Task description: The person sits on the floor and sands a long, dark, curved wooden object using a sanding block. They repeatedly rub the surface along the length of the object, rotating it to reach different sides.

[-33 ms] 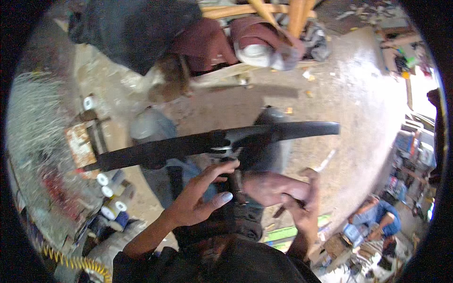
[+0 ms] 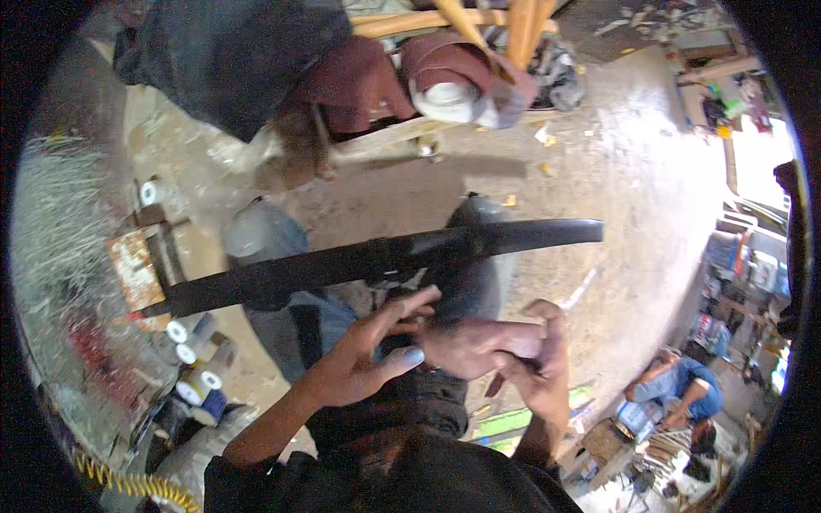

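A long, slightly curved black piece [image 2: 342, 258] with a smooth surface lies across my knees, its right end narrower. Below it, my right hand [image 2: 540, 363] grips a pinkish-brown sheet or strip [image 2: 462, 346], bent and blurred by motion, possibly sandpaper. A small dark flap of it shows under the fingers. My left hand [image 2: 363, 355] is beside the sheet's left end, thumb and fingers spread apart. The left thumb has a silvery-blue tip. Whether the left fingertips touch the sheet I cannot tell.
Maroon abrasive-like rolls [image 2: 355, 85] lie ahead beside wooden poles [image 2: 522, 34]. White-ended spools [image 2: 195, 389] and a rusty plate [image 2: 135, 269] stand at left, near a coiled yellow hose [image 2: 141, 487]. Another person in blue [image 2: 684, 389] sits at lower right among scattered things.
The pinkish-brown sheet has shifted slightly left, toward my left hand. The whole view has moved a little, and the black piece stays across my knees.
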Available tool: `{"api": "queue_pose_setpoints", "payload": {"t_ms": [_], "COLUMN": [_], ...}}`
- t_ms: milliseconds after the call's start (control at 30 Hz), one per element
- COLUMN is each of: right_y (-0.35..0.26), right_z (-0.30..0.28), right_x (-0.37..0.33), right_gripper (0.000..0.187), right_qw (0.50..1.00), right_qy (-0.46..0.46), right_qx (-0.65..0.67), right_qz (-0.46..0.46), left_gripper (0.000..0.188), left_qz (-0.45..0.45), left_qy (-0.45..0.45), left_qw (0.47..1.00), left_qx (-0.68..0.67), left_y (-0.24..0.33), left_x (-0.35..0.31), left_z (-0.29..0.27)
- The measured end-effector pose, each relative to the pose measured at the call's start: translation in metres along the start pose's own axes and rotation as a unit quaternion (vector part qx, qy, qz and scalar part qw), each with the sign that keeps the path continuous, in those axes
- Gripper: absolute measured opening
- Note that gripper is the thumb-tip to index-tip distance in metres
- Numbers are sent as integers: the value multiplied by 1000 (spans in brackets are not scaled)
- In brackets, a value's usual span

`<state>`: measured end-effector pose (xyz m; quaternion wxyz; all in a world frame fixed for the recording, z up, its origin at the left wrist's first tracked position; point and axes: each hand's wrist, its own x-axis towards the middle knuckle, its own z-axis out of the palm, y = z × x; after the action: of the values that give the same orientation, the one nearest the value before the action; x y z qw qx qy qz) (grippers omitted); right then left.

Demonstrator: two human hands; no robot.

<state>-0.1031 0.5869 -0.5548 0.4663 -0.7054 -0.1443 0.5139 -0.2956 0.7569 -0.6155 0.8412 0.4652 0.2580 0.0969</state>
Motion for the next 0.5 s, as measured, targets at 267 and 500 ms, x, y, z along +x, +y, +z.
{"api": "queue_pose_setpoints", "payload": {"t_ms": [267, 500], "right_y": [33, 58], "right_z": [25, 44], "right_x": [16, 9], "right_gripper": [130, 76], "right_qw": [972, 963], "right_qy": [-33, 48], "right_qx": [228, 252], "right_qz": [-47, -84], "left_gripper": [32, 37], "left_qz": [-65, 22], "left_qy": [-23, 58], "left_qw": [990, 998], "left_qx": [-122, 20], "left_y": [0, -27], "left_x": [30, 12], "left_z": [31, 57]}}
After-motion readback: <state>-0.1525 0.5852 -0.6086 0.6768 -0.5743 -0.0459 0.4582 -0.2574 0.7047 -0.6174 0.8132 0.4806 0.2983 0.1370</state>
